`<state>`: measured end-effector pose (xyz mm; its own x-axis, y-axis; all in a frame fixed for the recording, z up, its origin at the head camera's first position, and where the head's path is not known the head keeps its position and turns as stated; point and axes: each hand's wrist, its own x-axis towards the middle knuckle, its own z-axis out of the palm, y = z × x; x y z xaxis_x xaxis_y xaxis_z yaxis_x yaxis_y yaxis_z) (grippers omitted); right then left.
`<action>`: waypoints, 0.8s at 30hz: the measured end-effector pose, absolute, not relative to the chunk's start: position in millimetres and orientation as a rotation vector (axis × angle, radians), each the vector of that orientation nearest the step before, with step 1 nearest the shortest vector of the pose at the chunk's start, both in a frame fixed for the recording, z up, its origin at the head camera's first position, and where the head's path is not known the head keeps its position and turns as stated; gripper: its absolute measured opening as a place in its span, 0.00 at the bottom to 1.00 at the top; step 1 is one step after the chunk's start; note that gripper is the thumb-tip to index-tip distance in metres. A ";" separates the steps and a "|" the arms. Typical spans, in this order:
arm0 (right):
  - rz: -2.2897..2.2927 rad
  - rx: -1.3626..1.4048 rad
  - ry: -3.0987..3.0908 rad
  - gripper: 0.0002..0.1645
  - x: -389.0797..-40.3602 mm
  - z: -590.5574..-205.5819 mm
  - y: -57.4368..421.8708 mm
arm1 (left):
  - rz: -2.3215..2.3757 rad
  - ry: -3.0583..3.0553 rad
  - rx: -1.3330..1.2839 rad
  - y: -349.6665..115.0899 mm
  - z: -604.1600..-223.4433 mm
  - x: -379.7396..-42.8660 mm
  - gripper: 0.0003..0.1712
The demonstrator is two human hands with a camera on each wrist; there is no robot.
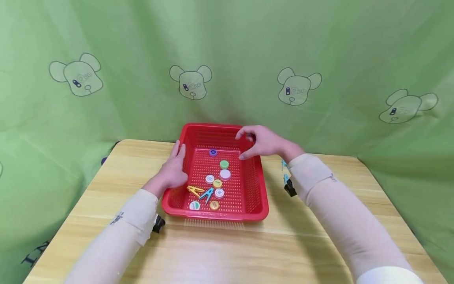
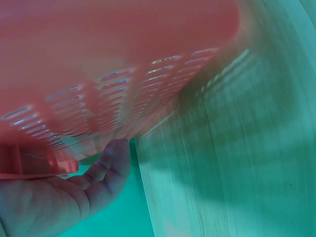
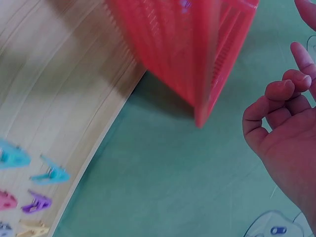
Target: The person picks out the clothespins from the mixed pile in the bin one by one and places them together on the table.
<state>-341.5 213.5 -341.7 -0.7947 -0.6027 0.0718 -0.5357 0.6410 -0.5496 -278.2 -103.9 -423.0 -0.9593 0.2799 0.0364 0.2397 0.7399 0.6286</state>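
A red perforated plastic basket [image 1: 216,215] stands on the wooden table, tilted in the left wrist view by the camera's angle. My left hand [image 1: 172,169] grips its left side, fingers lying along the outer wall [image 2: 113,98] and thumb at the rim. Inside are several round bottle caps, among them a green cap [image 1: 224,164], a pink cap [image 1: 225,174] and a purple cap [image 1: 213,152]. A yellow clothespin [image 1: 195,191] and a blue clothespin [image 1: 207,195] lie there too. Over the right rim hovers my right hand [image 1: 264,140], loosely curved and holding nothing.
Right of the basket, partly hidden by my right arm, lie loose clothespins: a light blue clothespin [image 3: 52,174], a purple clothespin [image 3: 37,202] and a red clothespin [image 3: 7,200] among them. A green curtain [image 1: 241,47] hangs behind the wooden table [image 1: 227,260].
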 end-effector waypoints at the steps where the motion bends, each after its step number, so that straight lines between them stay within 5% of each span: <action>1: -0.859 -0.960 2.735 0.32 -341.9 -342.3 210.2 | 1.024 2.876 0.426 -103.3 -423.9 -278.5 0.59; 24: -0.887 -1.049 2.574 0.30 -339.3 -349.1 133.5 | 1.091 2.843 0.367 -103.8 -426.3 -281.9 0.60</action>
